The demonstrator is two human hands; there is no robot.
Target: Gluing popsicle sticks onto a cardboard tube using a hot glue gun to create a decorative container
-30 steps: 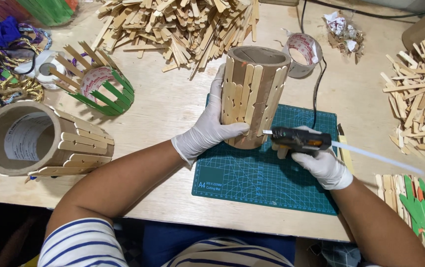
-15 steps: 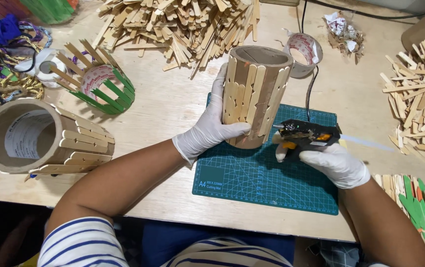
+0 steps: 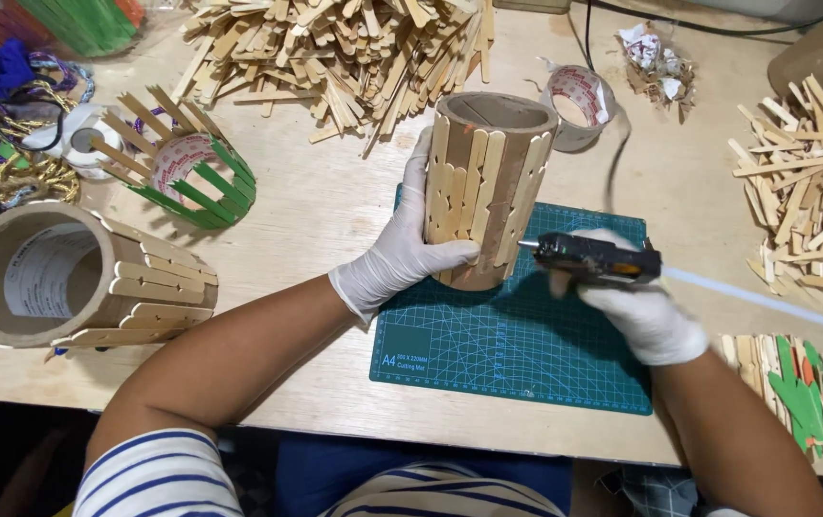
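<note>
My left hand [image 3: 402, 251], in a white glove, grips a cardboard tube [image 3: 488, 182] clad with wooden craft sticks, standing upright on the green cutting mat [image 3: 517, 354]. My right hand [image 3: 641, 311], also gloved, holds a black glue gun [image 3: 591, 258] level. Its nozzle points at the tube's right side, touching or almost touching a bare brown strip. A clear glue stick [image 3: 766, 302] juts out of the gun's back toward the right.
A heap of loose craft sticks [image 3: 335, 48] lies at the back, another pile [image 3: 809, 201] at the right. A finished stick-clad tube [image 3: 67, 278] lies on its side at the left, next to a tape roll with green sticks [image 3: 187, 163]. Tape roll [image 3: 579, 96] behind the mat.
My right hand has swung the glue gun from the tube's lower right up to the tube's side, nozzle now against it. The left hand stays on the tube.
</note>
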